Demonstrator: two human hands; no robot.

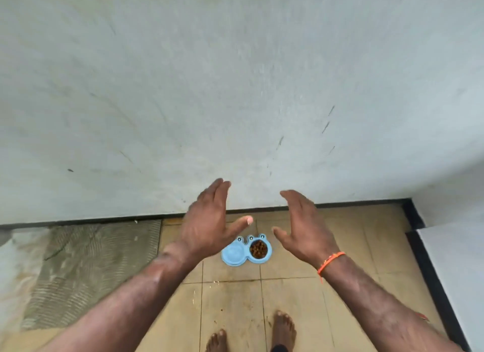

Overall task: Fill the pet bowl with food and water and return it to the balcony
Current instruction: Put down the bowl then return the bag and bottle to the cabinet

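Lying on the floor, pet bowl (pixel 246 250) — below both empty, spread hands (pixel 209 220).

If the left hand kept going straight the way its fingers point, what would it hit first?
Probably the grey wall. The left hand is open with its fingers aimed up and forward at it, nothing showing between, though depth is hard to judge. The blue pet bowl sits on the floor below, off that line.
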